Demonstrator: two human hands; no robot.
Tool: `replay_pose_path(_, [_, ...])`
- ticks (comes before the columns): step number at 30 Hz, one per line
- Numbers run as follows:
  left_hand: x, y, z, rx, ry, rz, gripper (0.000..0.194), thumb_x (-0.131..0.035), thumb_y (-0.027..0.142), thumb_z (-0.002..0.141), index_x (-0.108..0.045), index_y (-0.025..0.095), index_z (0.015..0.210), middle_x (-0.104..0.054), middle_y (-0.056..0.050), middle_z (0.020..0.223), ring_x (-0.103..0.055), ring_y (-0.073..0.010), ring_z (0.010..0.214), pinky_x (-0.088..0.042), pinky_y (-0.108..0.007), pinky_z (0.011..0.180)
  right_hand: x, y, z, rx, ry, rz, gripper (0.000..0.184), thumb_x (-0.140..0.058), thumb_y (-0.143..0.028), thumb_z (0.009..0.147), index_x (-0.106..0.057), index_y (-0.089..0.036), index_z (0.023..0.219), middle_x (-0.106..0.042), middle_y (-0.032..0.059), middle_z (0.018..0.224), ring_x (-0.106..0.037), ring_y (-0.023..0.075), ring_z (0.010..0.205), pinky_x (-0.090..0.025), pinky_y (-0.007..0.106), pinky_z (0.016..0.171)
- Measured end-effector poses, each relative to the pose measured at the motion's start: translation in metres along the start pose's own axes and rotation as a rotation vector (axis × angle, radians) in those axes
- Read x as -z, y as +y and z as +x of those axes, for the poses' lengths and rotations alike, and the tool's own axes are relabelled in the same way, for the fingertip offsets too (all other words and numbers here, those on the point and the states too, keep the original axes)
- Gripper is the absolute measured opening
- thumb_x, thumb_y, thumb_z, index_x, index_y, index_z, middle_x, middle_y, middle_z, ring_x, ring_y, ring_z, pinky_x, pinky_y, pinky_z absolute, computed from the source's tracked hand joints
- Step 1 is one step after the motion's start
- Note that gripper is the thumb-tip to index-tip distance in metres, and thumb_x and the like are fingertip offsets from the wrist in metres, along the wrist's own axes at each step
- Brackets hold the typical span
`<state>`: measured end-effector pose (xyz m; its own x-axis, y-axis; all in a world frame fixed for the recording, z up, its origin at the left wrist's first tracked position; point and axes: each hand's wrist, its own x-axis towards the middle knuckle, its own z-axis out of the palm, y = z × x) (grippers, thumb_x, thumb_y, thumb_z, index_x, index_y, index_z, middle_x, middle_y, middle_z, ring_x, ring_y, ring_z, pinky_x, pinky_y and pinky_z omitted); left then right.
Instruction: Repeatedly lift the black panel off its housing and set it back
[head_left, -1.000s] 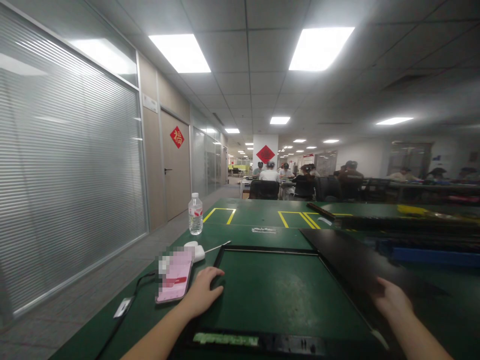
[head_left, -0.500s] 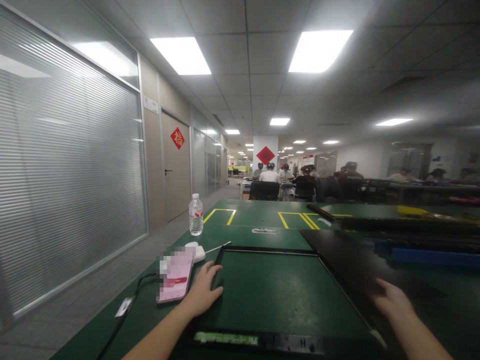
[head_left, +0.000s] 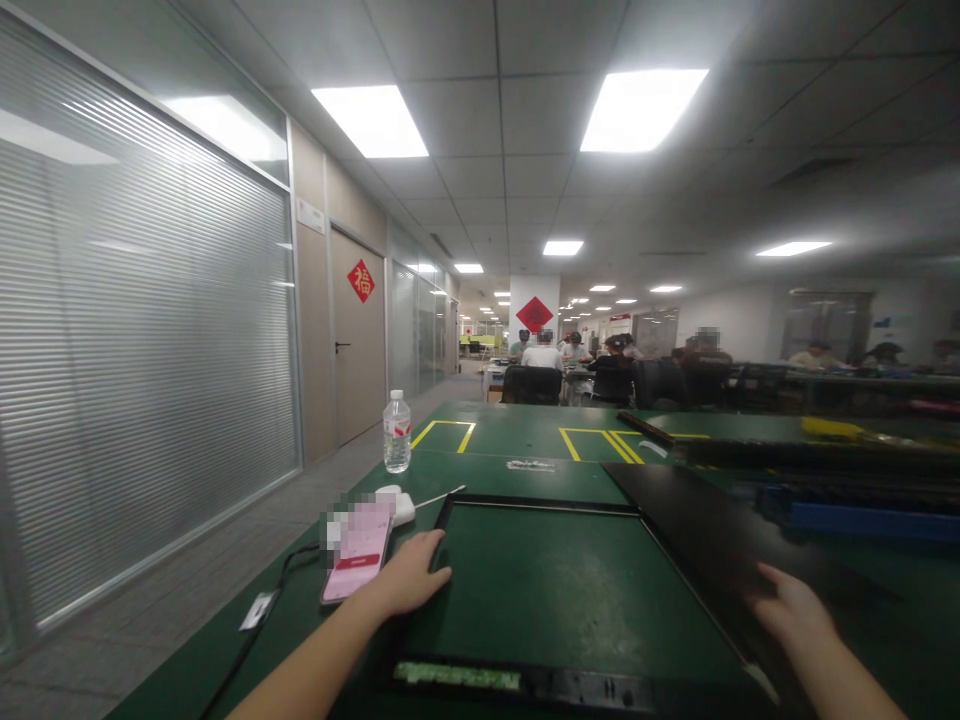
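A black rectangular frame (head_left: 555, 505), like a screen bezel, lies flat on the green table, which shows through its middle. A strip of green circuit board (head_left: 457, 676) runs along its near side. My left hand (head_left: 412, 575) is at the frame's left side, thumb and index finger apart; whether it touches the frame is unclear. Just right of the frame, my right hand (head_left: 796, 608) is over a thin black panel (head_left: 690, 520), its fingers stretched out and slightly blurred. I cannot tell if it touches the panel.
A pink-screened phone (head_left: 361, 550) and a white object (head_left: 401, 505) with a thin stick lie left of the frame. A water bottle (head_left: 397, 432) stands behind them. A black cable (head_left: 244, 645) runs along the table's left edge. Blue strips (head_left: 862, 522) lie right. People sit far off.
The view has shifted slightly, so the whole scene sits a little lower and further right. Both hands keep nearly the same places beside the frame.
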<state>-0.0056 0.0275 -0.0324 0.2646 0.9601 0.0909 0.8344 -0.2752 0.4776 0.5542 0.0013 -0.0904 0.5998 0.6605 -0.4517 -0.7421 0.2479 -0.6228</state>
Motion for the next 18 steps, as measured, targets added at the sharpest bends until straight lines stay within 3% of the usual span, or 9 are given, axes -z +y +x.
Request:
replay_pose_path(7, [0.007, 0.003, 0.012, -0.004, -0.09, 0.157, 0.06, -0.059, 0.03, 0.082, -0.053, 0.011, 0.138, -0.059, -0.02, 0.138, -0.057, -0.0305, 0.127, -0.04, -0.039, 0.109, -0.005, 0.003, -0.012, 0.044, 0.043, -0.019, 0.052, -0.046, 0.0, 0.087, -0.058, -0.018, 0.135, -0.07, 0.0116, 0.12, -0.072, 0.0195, 0.082, -0.063, 0.038, 0.077])
replay_pose_path(13, [-0.004, 0.008, 0.018, 0.031, 0.074, 0.325, 0.039, -0.05, 0.024, 0.089, -0.059, 0.01, 0.124, -0.069, -0.02, 0.118, -0.065, -0.0306, 0.113, -0.047, -0.039, 0.097, -0.003, 0.004, -0.006, 0.017, 0.025, -0.014, 0.055, -0.046, -0.001, 0.087, -0.053, -0.017, 0.14, -0.067, 0.0127, 0.126, -0.072, 0.0187, 0.081, -0.063, 0.036, 0.075])
replay_pose_path(18, [-0.01, 0.008, 0.016, 0.068, 0.133, 0.366, 0.033, -0.047, 0.018, 0.09, -0.059, 0.012, 0.121, -0.07, -0.017, 0.117, -0.065, -0.0283, 0.112, -0.048, -0.037, 0.095, -0.003, 0.003, -0.007, 0.02, -0.006, -0.012, 0.053, -0.045, -0.002, 0.087, -0.055, -0.015, 0.137, -0.066, 0.0143, 0.127, -0.072, 0.0225, 0.091, -0.062, 0.043, 0.08])
